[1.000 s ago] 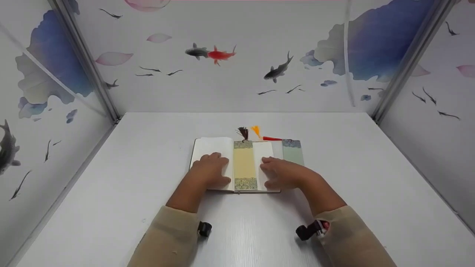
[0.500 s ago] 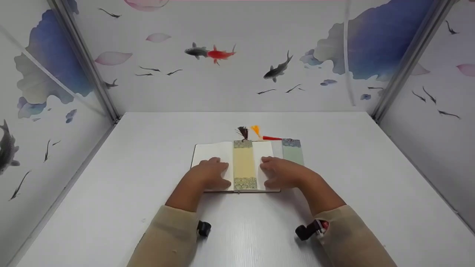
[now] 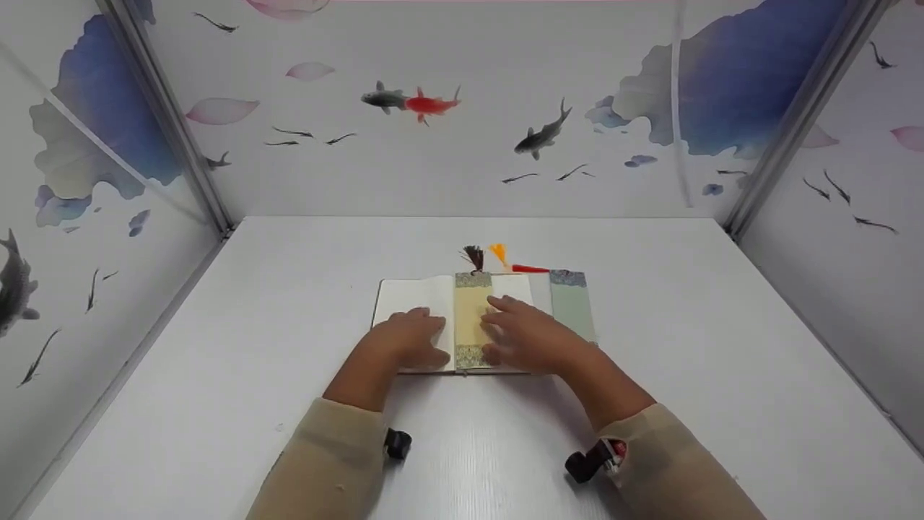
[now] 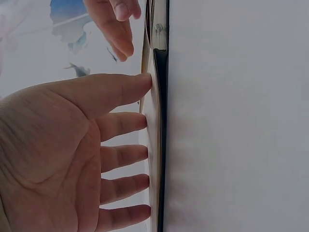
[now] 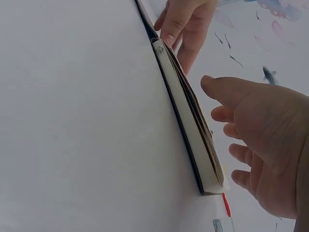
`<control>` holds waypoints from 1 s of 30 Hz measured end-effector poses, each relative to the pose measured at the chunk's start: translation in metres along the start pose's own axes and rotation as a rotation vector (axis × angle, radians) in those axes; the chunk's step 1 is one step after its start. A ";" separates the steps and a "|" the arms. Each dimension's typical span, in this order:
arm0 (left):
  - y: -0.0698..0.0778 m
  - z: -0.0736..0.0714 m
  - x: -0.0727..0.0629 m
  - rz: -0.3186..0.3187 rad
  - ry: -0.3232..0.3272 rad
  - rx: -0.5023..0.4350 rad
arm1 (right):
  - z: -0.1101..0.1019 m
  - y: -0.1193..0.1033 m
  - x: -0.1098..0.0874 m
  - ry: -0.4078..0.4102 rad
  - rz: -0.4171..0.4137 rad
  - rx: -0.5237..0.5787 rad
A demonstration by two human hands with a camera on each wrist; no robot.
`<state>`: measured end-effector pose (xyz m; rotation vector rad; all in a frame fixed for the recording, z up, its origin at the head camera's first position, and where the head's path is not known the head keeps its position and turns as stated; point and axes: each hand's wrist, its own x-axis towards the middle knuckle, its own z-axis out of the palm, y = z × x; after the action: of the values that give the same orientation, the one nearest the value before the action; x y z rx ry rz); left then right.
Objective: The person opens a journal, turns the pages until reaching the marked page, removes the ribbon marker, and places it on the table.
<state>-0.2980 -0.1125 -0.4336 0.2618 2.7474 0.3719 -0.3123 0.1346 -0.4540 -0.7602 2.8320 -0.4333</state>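
Observation:
A notebook (image 3: 408, 292) lies spread on the white table, its dark cover edge showing in both wrist views. Along its middle runs a yellow bookmark (image 3: 473, 310) with patterned ends and a dark tassel (image 3: 473, 257). My left hand (image 3: 408, 339) rests on the left page; in the left wrist view its fingertips (image 4: 140, 181) press straight against the paper. Over the right page is my right hand (image 3: 530, 332), its fingertips overlapping the bookmark in the head view. From the right wrist, that hand (image 5: 265, 140) appears just above the pages, fingers loosely bent, holding nothing.
A pale green bookmark (image 3: 572, 307) lies to the right of the notebook, partly behind my right hand. A red tassel (image 3: 530, 269) and an orange tassel (image 3: 498, 255) show beyond the top edge. Printed wall panels (image 3: 310, 173) enclose the table on three sides.
The left page has come down flat under my left hand, which slid slightly toward me. My right hand has moved left from the right page to over the yellow bookmark.

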 end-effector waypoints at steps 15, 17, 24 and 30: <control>0.000 0.000 0.000 -0.012 -0.003 -0.010 | 0.005 -0.001 -0.003 -0.087 -0.077 -0.042; 0.000 0.000 0.000 -0.003 -0.005 0.000 | 0.001 0.001 -0.004 -0.106 -0.059 -0.052; 0.001 0.001 0.000 -0.015 -0.007 0.013 | -0.010 0.007 -0.008 -0.130 0.011 -0.038; 0.002 0.000 -0.001 -0.020 -0.004 0.008 | -0.021 0.017 -0.012 -0.155 0.022 -0.019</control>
<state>-0.2963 -0.1106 -0.4326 0.2369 2.7458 0.3554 -0.3152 0.1592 -0.4383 -0.7312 2.7012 -0.3300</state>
